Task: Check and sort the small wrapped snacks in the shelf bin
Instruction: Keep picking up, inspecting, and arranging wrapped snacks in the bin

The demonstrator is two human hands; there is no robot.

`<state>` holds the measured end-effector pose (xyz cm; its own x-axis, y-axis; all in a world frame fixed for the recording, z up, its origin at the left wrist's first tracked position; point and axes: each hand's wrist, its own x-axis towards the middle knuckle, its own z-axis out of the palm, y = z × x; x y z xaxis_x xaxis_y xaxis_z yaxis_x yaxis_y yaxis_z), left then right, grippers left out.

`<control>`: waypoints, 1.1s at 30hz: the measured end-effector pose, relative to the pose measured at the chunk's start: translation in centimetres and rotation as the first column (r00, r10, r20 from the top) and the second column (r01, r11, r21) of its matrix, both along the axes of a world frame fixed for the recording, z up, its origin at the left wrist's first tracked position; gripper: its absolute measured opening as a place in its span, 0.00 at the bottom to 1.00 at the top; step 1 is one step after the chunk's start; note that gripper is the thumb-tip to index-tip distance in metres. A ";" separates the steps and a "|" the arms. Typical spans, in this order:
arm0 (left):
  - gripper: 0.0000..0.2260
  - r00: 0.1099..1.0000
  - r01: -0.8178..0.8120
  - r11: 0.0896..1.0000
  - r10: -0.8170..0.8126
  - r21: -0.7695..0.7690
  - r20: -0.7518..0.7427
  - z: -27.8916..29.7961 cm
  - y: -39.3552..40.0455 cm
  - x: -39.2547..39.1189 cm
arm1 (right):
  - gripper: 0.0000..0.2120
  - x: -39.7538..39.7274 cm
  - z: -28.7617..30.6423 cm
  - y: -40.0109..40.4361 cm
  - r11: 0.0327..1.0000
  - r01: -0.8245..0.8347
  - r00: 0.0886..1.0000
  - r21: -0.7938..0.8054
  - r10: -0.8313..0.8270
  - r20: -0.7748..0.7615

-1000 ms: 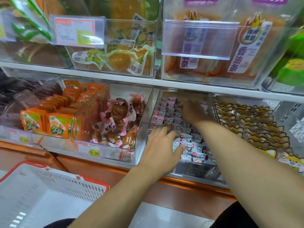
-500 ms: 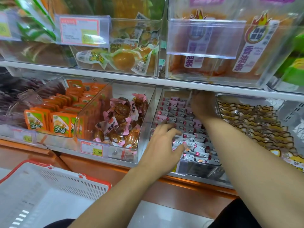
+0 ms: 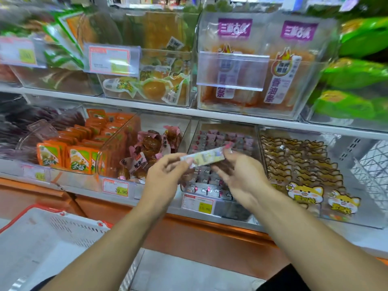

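Note:
A clear shelf bin (image 3: 257, 143) on the lower shelf holds rows of small pink-and-silver wrapped snacks (image 3: 222, 138). In front of it, both hands hold one long pale yellow-and-white wrapped snack (image 3: 202, 158) level in the air. My left hand (image 3: 168, 175) pinches its left end between thumb and fingers. My right hand (image 3: 237, 173) pinches its right end, palm turned up. The hands hide the middle rows of the bin.
Left of the bin are a bin of brown snacks in pink wrappers (image 3: 151, 148) and orange packets (image 3: 79, 156). A bin of cat-print packets (image 3: 304, 164) is on the right. A white basket with a red rim (image 3: 42, 238) sits at lower left. Price tags (image 3: 198, 203) hang on the shelf edge.
Both hands have come out of the bin toward me. The right hand brought a long pale snack from the back, and both hands now hold it. The camera has tilted up.

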<state>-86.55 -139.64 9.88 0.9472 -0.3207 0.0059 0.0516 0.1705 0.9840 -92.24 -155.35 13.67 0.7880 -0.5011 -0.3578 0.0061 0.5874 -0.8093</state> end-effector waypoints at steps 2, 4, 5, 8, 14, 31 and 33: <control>0.08 0.999 0.019 0.998 -0.021 -0.058 -0.047 0.3 0.5 -0.3 | 0.06 -1.3 0.4 0.0 0.996 -0.086 0.996 0.026 0.085 0.025; 0.09 0.997 0.050 0.995 -0.055 -0.088 -0.061 0.6 1.1 -0.5 | 0.06 -2.2 0.3 -0.5 0.989 -0.142 0.989 0.036 0.140 0.044; 0.10 0.996 0.067 0.994 -0.072 -0.088 -0.051 0.7 1.4 -0.6 | 0.06 -2.6 0.2 -0.7 0.986 -0.162 0.986 0.037 0.160 0.047; 0.16 0.995 0.097 0.993 -0.098 -0.065 -0.014 0.9 1.8 -0.9 | 0.10 -3.3 -0.1 -1.2 0.967 -0.253 0.968 0.022 0.252 0.010; 0.20 0.979 0.191 0.981 -0.194 0.046 0.069 1.2 2.0 -1.2 | 0.17 -3.3 -0.2 -2.4 0.912 -0.398 0.917 -0.096 0.395 -0.050; 0.20 0.945 0.136 0.977 -0.178 -0.164 -0.275 0.9 1.1 -0.8 | 0.21 -3.4 -0.5 -3.4 0.845 -0.472 0.874 -0.250 0.486 -0.007; 0.22 0.973 0.138 0.982 -0.159 -0.127 -0.168 0.6 0.8 -0.8 | 0.20 -3.3 -0.5 -3.4 0.865 -0.473 0.876 -0.169 0.481 0.012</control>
<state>-87.31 -138.83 10.49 0.8781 -0.4649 -0.1128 0.2564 0.2583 0.9314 -95.55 -158.79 13.16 0.9603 -0.1051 -0.2585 -0.1981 0.3952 -0.8970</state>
